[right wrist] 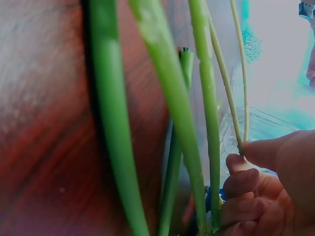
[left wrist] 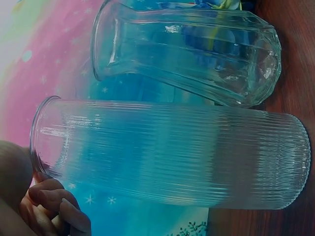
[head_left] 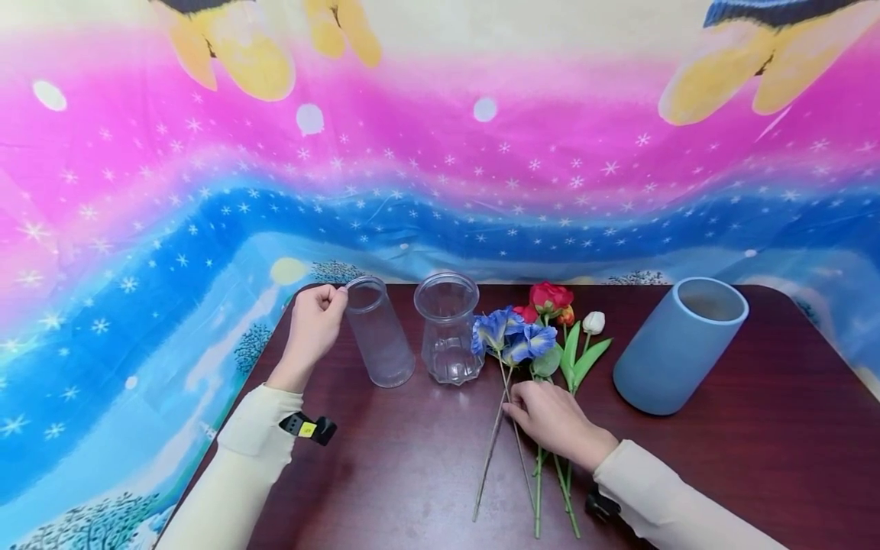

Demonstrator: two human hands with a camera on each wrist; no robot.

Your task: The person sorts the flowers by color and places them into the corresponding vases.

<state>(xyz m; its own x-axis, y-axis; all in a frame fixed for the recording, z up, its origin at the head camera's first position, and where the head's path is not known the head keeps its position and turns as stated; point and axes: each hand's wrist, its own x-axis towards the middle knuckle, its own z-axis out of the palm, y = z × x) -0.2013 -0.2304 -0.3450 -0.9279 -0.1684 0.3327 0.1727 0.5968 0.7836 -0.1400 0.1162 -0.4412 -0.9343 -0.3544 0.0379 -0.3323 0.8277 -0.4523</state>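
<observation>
At the left, a tall ribbed clear glass vase stands on the table. My left hand pinches its rim between thumb and index finger, the other fingers curled, as the left wrist view shows. Blue artificial flowers on thin stems lie right of centre. Thumb and index finger of my right hand pinch those thin stems. Beneath that hand lie thicker green stems, belonging to red flowers and a white tulip.
Between the ribbed vase and the flowers stands a flared clear glass vase. A blue-grey frosted vase is farther right on the dark wooden table. A printed snowflake cloth hangs behind the table's back edge.
</observation>
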